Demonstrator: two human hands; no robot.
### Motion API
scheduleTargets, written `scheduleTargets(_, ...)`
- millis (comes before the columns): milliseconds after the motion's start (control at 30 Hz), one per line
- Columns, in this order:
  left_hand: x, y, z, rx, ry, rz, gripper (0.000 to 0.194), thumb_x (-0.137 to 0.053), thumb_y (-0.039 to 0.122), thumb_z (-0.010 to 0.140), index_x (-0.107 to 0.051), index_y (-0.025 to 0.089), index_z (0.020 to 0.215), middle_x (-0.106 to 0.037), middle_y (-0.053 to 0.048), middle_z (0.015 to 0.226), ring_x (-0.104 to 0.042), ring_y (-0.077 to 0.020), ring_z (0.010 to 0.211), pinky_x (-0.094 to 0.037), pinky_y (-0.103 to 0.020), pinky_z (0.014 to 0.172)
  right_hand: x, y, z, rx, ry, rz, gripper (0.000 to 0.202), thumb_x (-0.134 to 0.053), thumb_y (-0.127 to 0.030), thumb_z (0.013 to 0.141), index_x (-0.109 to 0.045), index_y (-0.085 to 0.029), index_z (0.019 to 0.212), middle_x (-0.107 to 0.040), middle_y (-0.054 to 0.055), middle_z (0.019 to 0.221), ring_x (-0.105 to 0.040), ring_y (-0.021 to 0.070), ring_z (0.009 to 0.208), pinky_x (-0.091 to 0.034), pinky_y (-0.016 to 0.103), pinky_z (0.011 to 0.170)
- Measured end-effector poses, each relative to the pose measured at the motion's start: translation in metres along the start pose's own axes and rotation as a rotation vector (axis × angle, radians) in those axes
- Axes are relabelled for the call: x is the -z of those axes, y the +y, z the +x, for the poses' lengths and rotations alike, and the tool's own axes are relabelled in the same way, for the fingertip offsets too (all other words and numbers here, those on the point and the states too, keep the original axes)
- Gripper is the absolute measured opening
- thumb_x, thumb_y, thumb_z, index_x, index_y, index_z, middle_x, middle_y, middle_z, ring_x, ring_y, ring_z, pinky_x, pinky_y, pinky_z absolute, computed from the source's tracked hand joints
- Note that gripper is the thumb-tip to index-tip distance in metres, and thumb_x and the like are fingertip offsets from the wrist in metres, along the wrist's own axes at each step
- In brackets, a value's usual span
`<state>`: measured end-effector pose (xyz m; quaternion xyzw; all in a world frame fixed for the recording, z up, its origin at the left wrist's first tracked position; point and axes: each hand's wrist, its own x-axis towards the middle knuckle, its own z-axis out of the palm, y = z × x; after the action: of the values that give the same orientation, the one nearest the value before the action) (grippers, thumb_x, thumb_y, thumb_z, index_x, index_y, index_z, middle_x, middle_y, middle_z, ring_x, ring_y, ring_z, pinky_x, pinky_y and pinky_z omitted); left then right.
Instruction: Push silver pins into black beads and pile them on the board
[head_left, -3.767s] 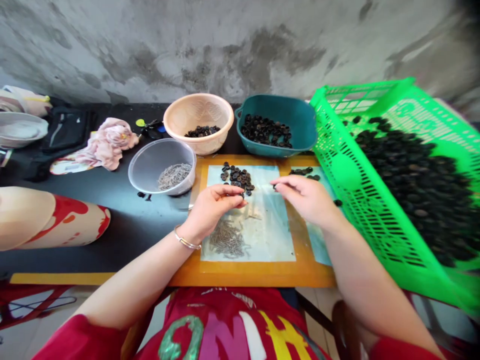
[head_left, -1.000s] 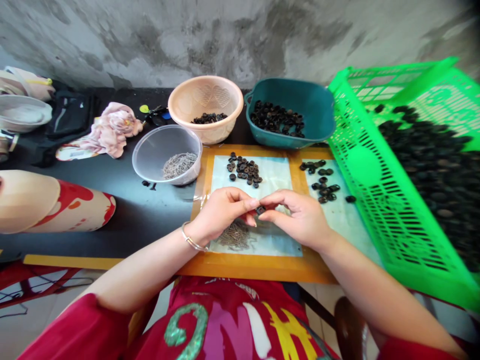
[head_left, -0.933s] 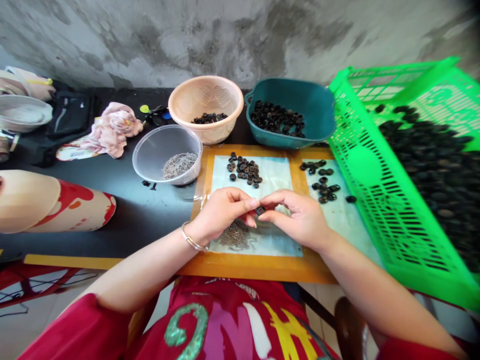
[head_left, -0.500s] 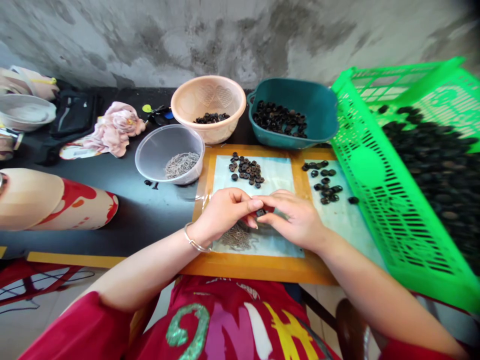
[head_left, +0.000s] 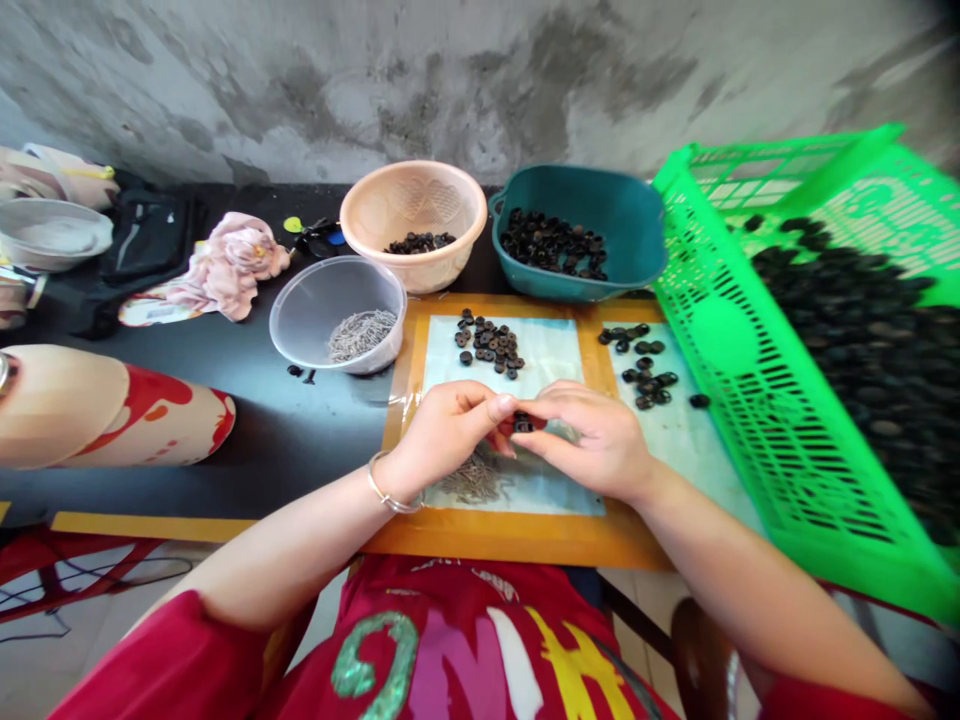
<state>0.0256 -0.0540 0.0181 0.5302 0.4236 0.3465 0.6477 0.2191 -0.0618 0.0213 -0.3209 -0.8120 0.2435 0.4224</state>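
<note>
Washer sat pinched between the fingertips of both hands above the near half of the board, over a heap of pins lying on the clear sheet there. Left hand had its thumb and forefinger closed narrowly on the small dark piece; right hand met it from the other side, fingers curled and also closed on it (whether a pin was held too could not be told). Toward the board's far edge lay a cluster of washers, and a second cluster lay at its far right corner. Just off the board's far left corner stood a clear bowl with more pins in it. Behind the board, on the black desk, a peach bowl and a teal tub each held dark washers. At the right edge a green crate leaned, tilted, full of the same dark pieces. A pink cloth lay toward the desk's far left.
</note>
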Motion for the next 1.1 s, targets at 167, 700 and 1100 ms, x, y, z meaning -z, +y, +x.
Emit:
scheduleTargets(167,0.003,0.002,-0.001,-0.191,0.06,0.064,0.051,-0.084,0.053,0.063,-0.068,0.013,0.091,-0.07,-0.006,0.08,-0.065,-0.0149,0.068,-0.055,-0.026,0.064,0.004,-0.001,0.002,-0.032,0.046,0.049,0.021,-0.072,-0.022,0.085,-0.073,-0.021,0.106,-0.072,0.003,0.077,-0.065,0.0155,0.069,-0.054,0.031,0.068)
scheduleTargets(700,-0.002,0.007,-0.006,-0.439,0.031,0.382,0.032,-0.08,0.04,0.074,-0.075,0.016,0.093,-0.071,-0.003,0.074,-0.064,-0.0128,0.065,-0.054,-0.025,0.069,-0.003,-0.005,0.001,0.02,0.056,0.056,0.011,-0.067,-0.018,0.088,-0.072,-0.02,0.098,-0.074,0.003,0.082,-0.067,0.016,0.075,-0.054,0.029,0.069)
scheduleTargets(1100,0.025,0.002,0.017,-0.365,0.305,0.651,0.019,-0.059,0.024,0.09,-0.069,0.015,0.104,-0.071,-0.008,0.096,-0.064,-0.0171,0.083,-0.054,-0.033,0.079,0.071,0.031,0.007,-0.289,0.769,0.426,0.074,-0.013,-0.069,0.096,-0.069,-0.021,0.103,-0.066,0.009,0.08,-0.062,0.0159,0.065,-0.042,0.03,0.052)
